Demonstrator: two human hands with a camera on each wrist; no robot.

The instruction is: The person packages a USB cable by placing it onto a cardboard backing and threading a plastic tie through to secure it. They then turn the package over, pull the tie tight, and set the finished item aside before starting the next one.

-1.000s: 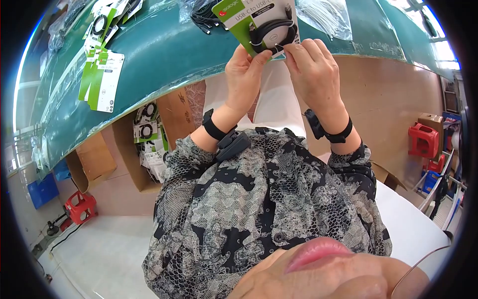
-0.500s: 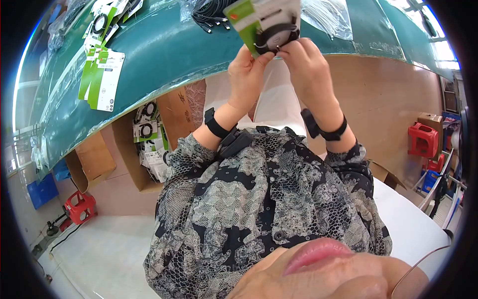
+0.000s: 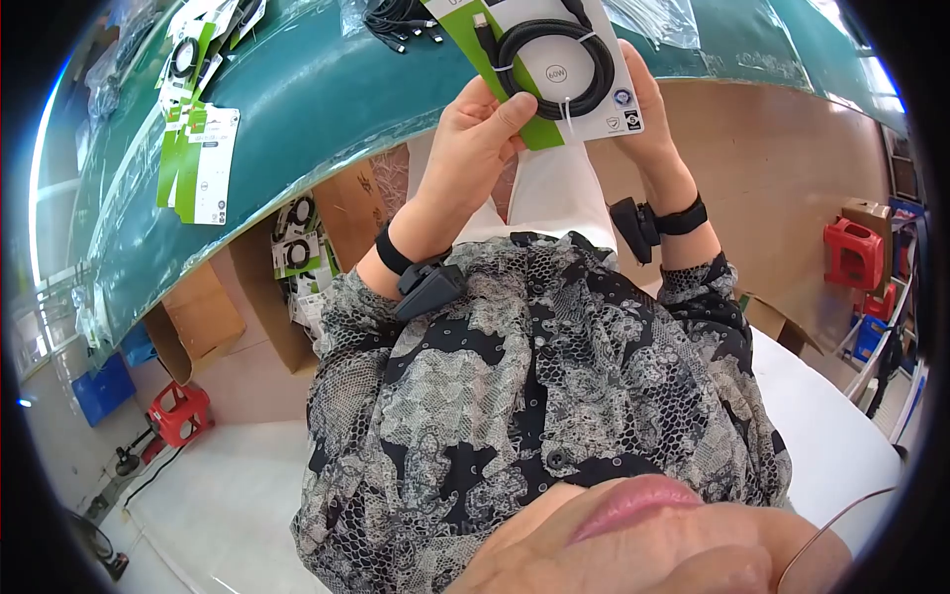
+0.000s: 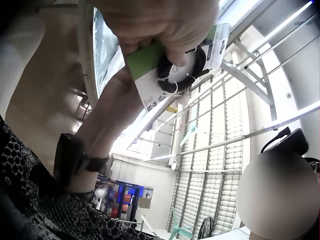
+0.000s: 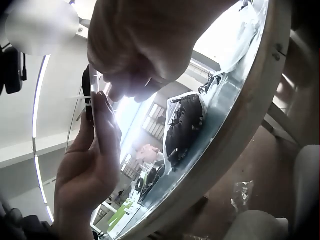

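Note:
I hold a white and green packaging card (image 3: 579, 99) with a coiled black USB cable (image 3: 549, 59) tied onto it, raised above the green table edge. My left hand (image 3: 475, 139) grips the card's lower left, thumb on the green strip. My right hand (image 3: 648, 119) holds the card's right edge from behind, fingers mostly hidden. In the left wrist view the card (image 4: 155, 85) and cable coil (image 4: 182, 67) sit under my left hand's fingers (image 4: 165, 30). The right wrist view shows both hands close together with the card (image 5: 90, 92) seen edge-on.
The green table (image 3: 327, 109) carries more cable cards (image 3: 198, 163) at the left, loose black cables (image 3: 391, 25) and clear bags (image 3: 653, 20). Open cardboard boxes (image 3: 307, 257) with packed cards stand under the table. Red stools (image 3: 851, 252) stand on the floor at both sides.
The card has tilted so its front faces me fully. My right hand moved from pinching at the coil's bottom to holding the card's right edge from behind.

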